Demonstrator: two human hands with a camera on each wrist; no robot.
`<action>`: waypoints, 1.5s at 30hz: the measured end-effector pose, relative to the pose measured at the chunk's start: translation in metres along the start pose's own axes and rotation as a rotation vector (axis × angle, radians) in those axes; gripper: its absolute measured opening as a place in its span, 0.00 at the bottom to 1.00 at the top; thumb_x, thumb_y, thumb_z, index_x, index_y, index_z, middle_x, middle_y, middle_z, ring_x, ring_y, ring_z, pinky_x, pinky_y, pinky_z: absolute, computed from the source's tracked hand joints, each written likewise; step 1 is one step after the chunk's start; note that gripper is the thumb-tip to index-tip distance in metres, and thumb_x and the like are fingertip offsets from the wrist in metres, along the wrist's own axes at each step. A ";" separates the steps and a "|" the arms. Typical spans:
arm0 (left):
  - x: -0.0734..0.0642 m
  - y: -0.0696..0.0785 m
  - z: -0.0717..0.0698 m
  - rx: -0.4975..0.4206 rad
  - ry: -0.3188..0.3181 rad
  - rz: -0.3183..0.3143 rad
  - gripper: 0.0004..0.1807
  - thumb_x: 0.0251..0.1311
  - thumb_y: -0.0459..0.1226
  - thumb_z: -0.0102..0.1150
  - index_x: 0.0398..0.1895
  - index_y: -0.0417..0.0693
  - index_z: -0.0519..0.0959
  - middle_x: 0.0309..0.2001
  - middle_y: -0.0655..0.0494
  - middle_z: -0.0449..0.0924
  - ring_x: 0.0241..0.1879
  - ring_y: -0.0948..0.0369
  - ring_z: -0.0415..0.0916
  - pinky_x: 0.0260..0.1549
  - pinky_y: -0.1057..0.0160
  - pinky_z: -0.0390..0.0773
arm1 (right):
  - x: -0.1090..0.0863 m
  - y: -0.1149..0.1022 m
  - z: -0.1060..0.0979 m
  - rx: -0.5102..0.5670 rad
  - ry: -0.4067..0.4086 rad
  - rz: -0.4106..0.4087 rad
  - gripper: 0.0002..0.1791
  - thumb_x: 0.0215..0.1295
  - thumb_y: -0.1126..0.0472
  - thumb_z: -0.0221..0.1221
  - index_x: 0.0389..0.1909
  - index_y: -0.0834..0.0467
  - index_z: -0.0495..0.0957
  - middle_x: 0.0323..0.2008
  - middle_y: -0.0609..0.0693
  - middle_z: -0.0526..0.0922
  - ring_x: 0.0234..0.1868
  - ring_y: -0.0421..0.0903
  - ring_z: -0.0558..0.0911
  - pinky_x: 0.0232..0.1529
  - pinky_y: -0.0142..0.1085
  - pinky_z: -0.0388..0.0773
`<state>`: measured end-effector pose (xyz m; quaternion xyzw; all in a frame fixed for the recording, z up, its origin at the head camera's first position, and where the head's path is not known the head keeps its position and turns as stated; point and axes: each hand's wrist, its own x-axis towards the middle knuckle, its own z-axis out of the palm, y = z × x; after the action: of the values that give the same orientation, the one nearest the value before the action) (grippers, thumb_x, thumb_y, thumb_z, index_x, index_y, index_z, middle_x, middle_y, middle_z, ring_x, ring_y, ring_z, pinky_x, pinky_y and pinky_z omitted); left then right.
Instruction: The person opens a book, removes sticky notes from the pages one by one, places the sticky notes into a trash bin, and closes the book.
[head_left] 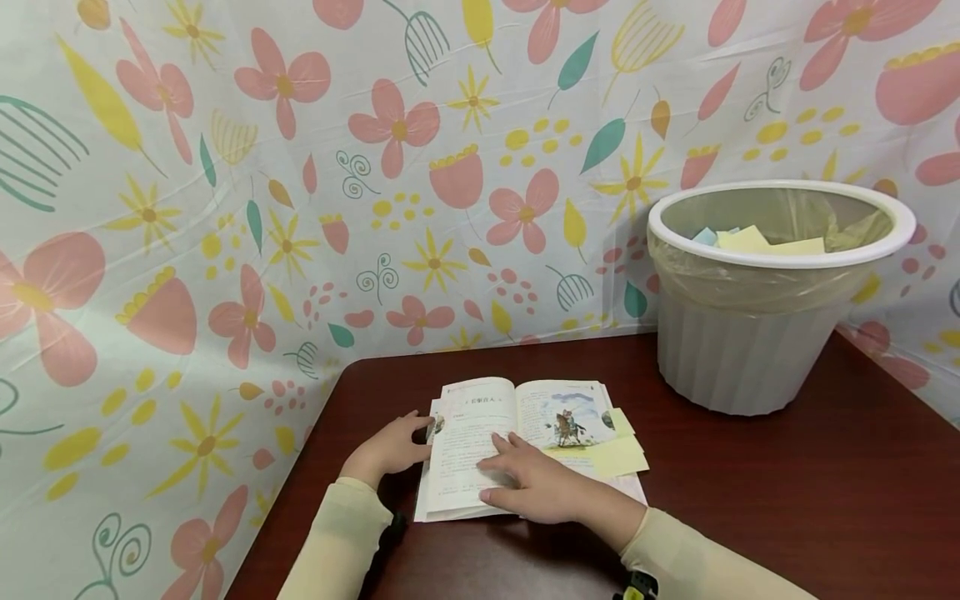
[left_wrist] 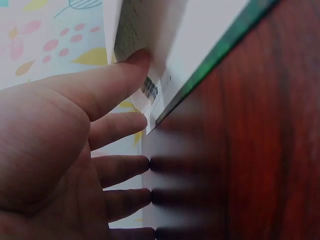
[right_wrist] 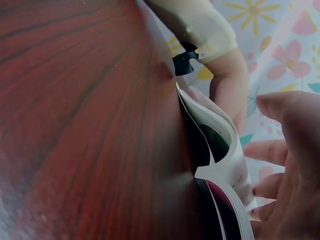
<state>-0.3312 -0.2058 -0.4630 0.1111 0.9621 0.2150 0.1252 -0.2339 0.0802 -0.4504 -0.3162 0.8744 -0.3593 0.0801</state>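
An open book point(head_left: 474, 479) lies on the table, with printed text on its left page and a colour picture of a rider on a horse point(head_left: 567, 425) on its right page. Yellow sticky notes point(head_left: 621, 458) lie on the right page and stick out past its edge. My left hand point(head_left: 386, 450) is at the book's left edge; in the left wrist view its thumb point(left_wrist: 117, 82) touches the page edges while the straight fingers reach down to the table. Across the left page near the spine, my right hand point(head_left: 536, 483) rests with fingers spread.
A grey waste bin point(head_left: 738, 342) with a white rim and a plastic liner stands at the back right of the dark red wooden table point(head_left: 787, 500). Yellow and blue paper notes point(head_left: 750, 240) show inside it. A flower-patterned curtain point(head_left: 465, 167) hangs behind and to the left.
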 end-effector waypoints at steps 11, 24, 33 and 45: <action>-0.001 -0.002 -0.002 -0.083 0.018 0.048 0.30 0.69 0.42 0.63 0.73 0.53 0.73 0.79 0.45 0.62 0.78 0.42 0.59 0.68 0.41 0.71 | -0.005 0.005 -0.004 0.030 -0.069 0.008 0.28 0.73 0.38 0.57 0.62 0.52 0.81 0.77 0.59 0.66 0.82 0.69 0.50 0.77 0.66 0.53; 0.002 0.007 0.006 -0.172 0.109 0.148 0.32 0.72 0.47 0.59 0.77 0.55 0.67 0.76 0.49 0.67 0.77 0.46 0.62 0.70 0.40 0.69 | -0.004 0.012 -0.007 0.097 -0.127 0.017 0.26 0.73 0.37 0.56 0.61 0.49 0.83 0.72 0.48 0.75 0.83 0.64 0.49 0.77 0.66 0.53; -0.001 0.023 0.008 -0.253 0.141 0.244 0.31 0.72 0.47 0.59 0.76 0.54 0.70 0.73 0.50 0.72 0.70 0.46 0.73 0.66 0.42 0.75 | -0.003 0.014 -0.009 0.179 -0.138 0.016 0.23 0.75 0.42 0.57 0.61 0.49 0.82 0.74 0.49 0.73 0.83 0.65 0.46 0.77 0.67 0.52; -0.002 0.038 0.011 -0.331 0.145 0.347 0.27 0.74 0.50 0.57 0.72 0.54 0.74 0.57 0.54 0.85 0.58 0.51 0.81 0.56 0.46 0.81 | 0.002 0.012 -0.010 0.329 -0.130 0.015 0.22 0.76 0.46 0.58 0.63 0.50 0.81 0.75 0.52 0.70 0.83 0.66 0.44 0.78 0.69 0.45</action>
<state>-0.3202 -0.1684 -0.4550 0.2370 0.8868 0.3953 0.0337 -0.2450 0.0916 -0.4514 -0.3148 0.7992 -0.4755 0.1897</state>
